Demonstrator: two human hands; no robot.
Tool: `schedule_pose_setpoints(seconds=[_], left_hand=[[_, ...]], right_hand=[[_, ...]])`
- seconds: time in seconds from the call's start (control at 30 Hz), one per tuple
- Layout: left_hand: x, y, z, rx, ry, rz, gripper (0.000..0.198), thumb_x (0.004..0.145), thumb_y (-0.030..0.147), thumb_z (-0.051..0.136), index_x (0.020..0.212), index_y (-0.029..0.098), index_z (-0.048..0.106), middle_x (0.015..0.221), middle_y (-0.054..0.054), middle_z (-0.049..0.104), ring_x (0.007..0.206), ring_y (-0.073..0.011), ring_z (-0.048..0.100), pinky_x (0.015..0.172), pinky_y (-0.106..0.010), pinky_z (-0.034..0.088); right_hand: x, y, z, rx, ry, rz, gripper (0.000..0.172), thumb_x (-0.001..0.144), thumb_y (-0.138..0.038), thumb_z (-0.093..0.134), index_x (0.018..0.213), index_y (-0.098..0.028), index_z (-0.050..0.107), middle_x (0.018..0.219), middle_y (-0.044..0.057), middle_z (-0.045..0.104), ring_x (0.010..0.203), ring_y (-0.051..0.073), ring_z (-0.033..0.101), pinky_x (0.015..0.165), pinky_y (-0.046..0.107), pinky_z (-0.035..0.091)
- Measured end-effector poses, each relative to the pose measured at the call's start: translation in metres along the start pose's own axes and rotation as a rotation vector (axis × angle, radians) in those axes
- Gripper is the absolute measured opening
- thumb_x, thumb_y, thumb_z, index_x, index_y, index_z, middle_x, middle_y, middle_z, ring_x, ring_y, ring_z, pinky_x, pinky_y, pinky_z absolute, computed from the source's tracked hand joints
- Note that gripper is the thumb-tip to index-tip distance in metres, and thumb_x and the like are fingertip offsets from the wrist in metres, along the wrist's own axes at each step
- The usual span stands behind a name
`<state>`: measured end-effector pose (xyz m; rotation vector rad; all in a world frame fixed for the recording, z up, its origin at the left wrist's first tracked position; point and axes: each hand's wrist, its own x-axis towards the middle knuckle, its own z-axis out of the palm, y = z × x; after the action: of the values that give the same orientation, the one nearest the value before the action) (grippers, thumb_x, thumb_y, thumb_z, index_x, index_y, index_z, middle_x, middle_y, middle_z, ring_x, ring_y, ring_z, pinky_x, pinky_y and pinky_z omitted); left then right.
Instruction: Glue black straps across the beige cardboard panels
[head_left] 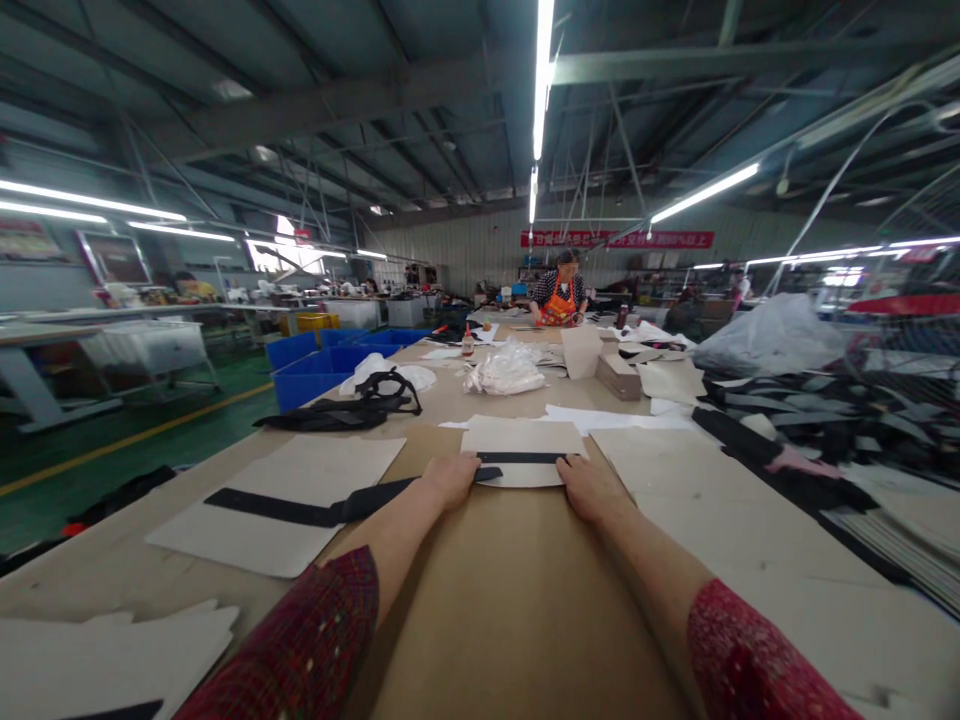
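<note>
A small cream pattern piece (523, 441) lies on the brown work table (510, 600) in front of me, with a thin black strip (521, 458) laid across its near edge. My left hand (450, 478) presses down on the strip's left end, fingers curled under. My right hand (589, 486) rests on the strip's right end, fingers bent down onto it. Both arms wear dark red sleeves.
A large cream sheet with a long black strip (300, 510) lies to the left. Black fabric pieces (817, 420) are heaped at right. Farther off are a white plastic bag (506, 372), black straps (360, 405), blue bins (322, 365), and a person in an orange apron (559, 295).
</note>
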<state>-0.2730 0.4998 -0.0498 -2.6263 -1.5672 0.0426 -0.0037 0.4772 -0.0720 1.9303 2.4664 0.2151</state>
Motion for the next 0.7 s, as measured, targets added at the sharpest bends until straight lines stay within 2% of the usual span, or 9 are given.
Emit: schedule_pose_setpoints(seconds=[0.1,0.27,0.37,0.43,0.5,0.57,0.63,0.7], left_hand=[[-0.003,0.001,-0.003,-0.004,-0.042,-0.006,0.045,0.081,0.016,0.061,0.125,0.027,0.057,0.135,-0.01,0.06,0.124,-0.0253,0.058,0.103,-0.038,0.046],[-0.018,0.011,-0.021,0.04,-0.08,-0.076,0.053,0.076,0.012,0.063,0.128,0.021,0.056,0.138,-0.016,0.057,0.119,-0.028,0.062,0.096,-0.037,0.051],[-0.034,0.025,-0.042,0.068,-0.083,-0.121,0.038,0.079,0.013,0.059,0.117,0.018,0.063,0.125,-0.017,0.065,0.109,-0.0275,0.066,0.09,-0.036,0.053],[-0.048,0.04,-0.058,0.078,-0.093,-0.13,0.026,0.083,0.015,0.054,0.105,0.016,0.068,0.111,-0.017,0.071,0.101,-0.0286,0.069,0.086,-0.037,0.054],[-0.066,0.061,-0.071,0.076,-0.092,-0.102,0.025,0.087,0.02,0.048,0.103,0.013,0.068,0.106,-0.02,0.072,0.099,-0.0313,0.069,0.084,-0.041,0.054],[-0.089,0.087,-0.079,0.046,-0.092,-0.03,0.033,0.093,0.033,0.041,0.105,0.015,0.066,0.107,-0.02,0.071,0.1,-0.0327,0.068,0.084,-0.043,0.053],[-0.118,0.119,-0.082,-0.009,-0.085,0.089,0.036,0.093,0.042,0.041,0.099,0.018,0.067,0.101,-0.016,0.072,0.096,-0.0324,0.068,0.082,-0.043,0.053],[-0.154,0.156,-0.082,-0.107,-0.162,0.205,0.028,0.091,0.036,0.044,0.093,0.021,0.067,0.092,-0.011,0.073,0.087,-0.0302,0.07,0.076,-0.041,0.054]], right_hand=[[-0.003,-0.003,-0.004,0.017,-0.026,0.028,0.048,0.095,-0.009,0.03,0.14,-0.011,0.047,0.144,0.02,0.05,0.131,0.023,0.045,0.105,0.041,0.033],[-0.009,-0.013,-0.014,0.04,-0.024,0.077,0.051,0.096,-0.009,0.025,0.143,-0.01,0.044,0.145,0.021,0.048,0.133,0.025,0.045,0.103,0.045,0.037],[-0.023,-0.016,-0.03,0.05,-0.005,0.092,0.052,0.095,-0.01,0.031,0.146,-0.008,0.04,0.153,0.025,0.036,0.139,0.031,0.038,0.104,0.049,0.037],[-0.045,-0.011,-0.047,0.055,0.0,0.085,0.055,0.093,-0.011,0.038,0.148,-0.011,0.037,0.157,0.023,0.03,0.143,0.032,0.031,0.106,0.05,0.035],[-0.079,0.004,-0.067,0.068,-0.007,0.063,0.051,0.094,-0.011,0.038,0.145,-0.018,0.042,0.155,0.017,0.038,0.142,0.027,0.032,0.108,0.046,0.033],[-0.128,0.03,-0.087,0.092,-0.028,0.07,0.04,0.098,-0.018,0.036,0.134,-0.02,0.052,0.142,0.013,0.054,0.133,0.023,0.044,0.106,0.04,0.035],[-0.193,0.06,-0.104,0.12,-0.045,0.109,0.036,0.102,-0.027,0.032,0.122,-0.019,0.06,0.125,0.009,0.066,0.118,0.02,0.057,0.099,0.032,0.039],[-0.273,0.089,-0.116,0.159,-0.022,0.172,0.038,0.103,-0.031,0.029,0.11,-0.019,0.064,0.106,0.005,0.072,0.099,0.016,0.064,0.088,0.027,0.042]])
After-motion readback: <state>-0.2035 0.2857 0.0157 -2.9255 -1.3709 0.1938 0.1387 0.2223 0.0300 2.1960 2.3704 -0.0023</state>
